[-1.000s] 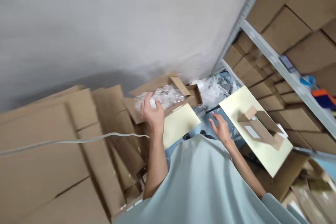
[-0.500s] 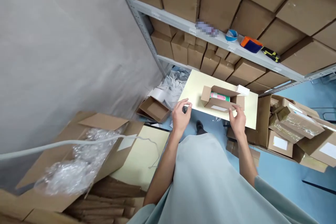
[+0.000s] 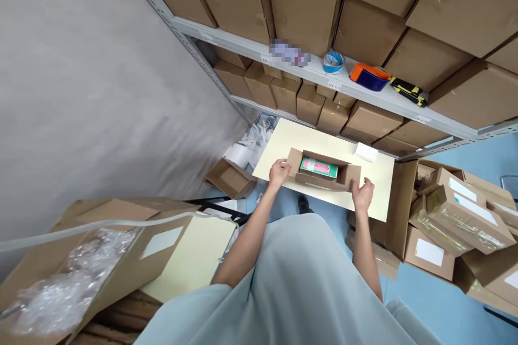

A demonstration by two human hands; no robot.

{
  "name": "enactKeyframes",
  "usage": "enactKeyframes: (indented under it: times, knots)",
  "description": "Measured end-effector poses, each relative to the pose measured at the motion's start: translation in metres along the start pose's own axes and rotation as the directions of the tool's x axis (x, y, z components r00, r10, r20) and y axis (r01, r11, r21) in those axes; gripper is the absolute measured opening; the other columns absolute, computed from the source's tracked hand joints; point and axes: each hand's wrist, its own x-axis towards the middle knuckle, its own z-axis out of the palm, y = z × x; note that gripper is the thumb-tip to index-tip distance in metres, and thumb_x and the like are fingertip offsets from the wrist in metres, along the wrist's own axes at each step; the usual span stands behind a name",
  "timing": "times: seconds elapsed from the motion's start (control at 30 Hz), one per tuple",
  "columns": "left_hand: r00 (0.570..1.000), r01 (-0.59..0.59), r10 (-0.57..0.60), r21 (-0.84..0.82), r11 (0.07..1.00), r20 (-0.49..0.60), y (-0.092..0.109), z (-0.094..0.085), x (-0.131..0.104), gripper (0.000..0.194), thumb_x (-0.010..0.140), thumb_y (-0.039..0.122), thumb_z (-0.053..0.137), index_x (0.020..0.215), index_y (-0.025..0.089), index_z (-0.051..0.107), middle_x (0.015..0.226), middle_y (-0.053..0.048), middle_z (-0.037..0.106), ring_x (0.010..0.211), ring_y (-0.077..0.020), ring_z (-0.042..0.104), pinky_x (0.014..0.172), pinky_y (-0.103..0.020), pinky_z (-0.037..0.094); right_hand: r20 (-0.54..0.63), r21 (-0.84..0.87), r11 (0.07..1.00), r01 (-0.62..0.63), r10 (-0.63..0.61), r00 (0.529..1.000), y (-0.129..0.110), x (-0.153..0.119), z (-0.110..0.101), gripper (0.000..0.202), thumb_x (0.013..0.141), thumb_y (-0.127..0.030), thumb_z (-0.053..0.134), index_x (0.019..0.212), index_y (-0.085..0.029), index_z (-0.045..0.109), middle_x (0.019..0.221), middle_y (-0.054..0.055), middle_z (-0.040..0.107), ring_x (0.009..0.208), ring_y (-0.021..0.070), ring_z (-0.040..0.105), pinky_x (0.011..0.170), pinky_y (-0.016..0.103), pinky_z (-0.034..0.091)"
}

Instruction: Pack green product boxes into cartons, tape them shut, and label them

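Observation:
An open cardboard box (image 3: 319, 180) stands on the pale yellow board (image 3: 291, 132), its two end flaps spread outward. Inside it lies a green and pink package (image 3: 319, 166), with a gap at its right. My left hand (image 3: 279, 171) has its fingers at the left end flap, thumb and fingertips close to the flap's edge. At the right end flap is my right hand (image 3: 362, 194), thumb against the cardboard and fingers apart. A small white box (image 3: 366, 152) sits behind the box on the right.
Shelves (image 3: 259, 48) full of cartons rise behind, with tape rolls on the edge. A large carton of bubble wrap (image 3: 81, 275) is at the lower left. Parcels (image 3: 465, 207) fill a carton at right. An open box (image 3: 230, 177) lies left of the board.
The view has shifted. My hands have moved to the box's two end flaps, which now stick outward. The green and pink package shows more clearly inside.

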Motion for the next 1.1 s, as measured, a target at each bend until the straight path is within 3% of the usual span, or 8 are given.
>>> enactKeyframes:
  times: [0.2,0.33,0.47,0.6,0.7,0.8,0.97,1.1]
  knots:
    - [0.999,-0.005,-0.002,-0.127,0.992,-0.054,-0.021,-0.012,-0.008,0.021,0.079,0.026,0.078,0.099,0.019,0.080,0.086,-0.005,0.081,0.085,-0.0223,0.079,0.088,-0.035,0.064,0.173,0.056,0.994,0.091,-0.100,0.980,-0.024,0.017,-0.003,0.050,0.081,-0.072,0.057,0.088,-0.023,0.066,0.083,0.012,0.077,0.078,0.0308,0.071,0.075,0.040,0.053]
    - [0.980,0.014,-0.058,-0.222,0.975,-0.190,-0.057,-0.062,-0.032,0.030,0.078,0.032,0.080,0.103,0.017,0.081,0.085,-0.005,0.080,0.081,-0.0226,0.077,0.087,-0.038,0.064,0.274,0.196,0.940,0.279,-0.325,0.905,-0.062,0.005,0.013,0.056,0.085,-0.081,0.063,0.086,-0.024,0.064,0.077,0.007,0.073,0.071,0.0259,0.066,0.066,0.036,0.050]
    - [0.919,0.059,-0.179,-0.325,0.944,-0.352,-0.112,-0.126,-0.086,0.033,0.076,0.035,0.082,0.103,0.017,0.082,0.085,-0.005,0.080,0.081,-0.0238,0.076,0.086,-0.039,0.064,0.470,0.275,0.874,0.401,-0.486,0.737,-0.111,-0.026,0.050,0.057,0.087,-0.081,0.065,0.087,-0.025,0.061,0.078,0.004,0.072,0.070,0.0242,0.067,0.066,0.035,0.052]
    - [0.776,0.111,-0.341,-0.417,0.902,-0.531,-0.171,-0.175,-0.159,0.031,0.072,0.035,0.083,0.099,0.019,0.082,0.086,-0.006,0.081,0.086,-0.0257,0.077,0.092,-0.043,0.065,0.630,0.349,0.756,0.554,-0.627,0.459,-0.160,-0.091,0.101,0.048,0.090,-0.074,0.064,0.084,-0.027,0.055,0.075,0.000,0.066,0.068,0.0209,0.063,0.067,0.032,0.049]
    - [0.619,0.135,-0.461,-0.492,0.860,-0.636,-0.213,-0.200,-0.214,0.032,0.074,0.038,0.081,0.100,0.020,0.081,0.089,-0.007,0.082,0.090,-0.0271,0.078,0.095,-0.045,0.065,0.701,0.412,0.658,0.631,-0.671,0.242,-0.190,-0.156,0.141,0.044,0.091,-0.070,0.062,0.083,-0.028,0.052,0.072,-0.002,0.063,0.066,0.0199,0.059,0.068,0.032,0.047]
    - [0.458,0.136,-0.560,-0.568,0.812,-0.690,-0.252,-0.218,-0.260,0.033,0.079,0.039,0.076,0.104,0.018,0.079,0.092,-0.009,0.082,0.091,-0.0279,0.078,0.097,-0.047,0.065,0.732,0.470,0.586,0.660,-0.676,0.079,-0.212,-0.222,0.178,0.046,0.089,-0.073,0.059,0.084,-0.028,0.051,0.071,-0.001,0.062,0.067,0.0205,0.057,0.069,0.033,0.047]
    - [0.275,0.100,-0.647,-0.648,0.755,-0.711,-0.303,-0.242,-0.316,0.036,0.081,0.036,0.072,0.111,0.016,0.077,0.108,-0.013,0.082,0.101,-0.0271,0.078,0.106,-0.046,0.062,0.756,0.509,0.518,0.687,-0.651,-0.069,-0.230,-0.314,0.227,0.050,0.088,-0.078,0.058,0.084,-0.028,0.052,0.074,0.001,0.065,0.069,0.0212,0.059,0.069,0.033,0.049]
    - [0.247,0.077,-0.664,-0.669,0.740,-0.706,-0.333,-0.259,-0.341,0.032,0.084,0.034,0.071,0.112,0.020,0.075,0.108,-0.010,0.083,0.103,-0.0264,0.078,0.106,-0.044,0.062,0.777,0.510,0.504,0.697,-0.618,-0.121,-0.234,-0.364,0.251,0.051,0.088,-0.077,0.061,0.083,-0.027,0.054,0.078,0.003,0.070,0.074,0.0211,0.062,0.070,0.031,0.051]
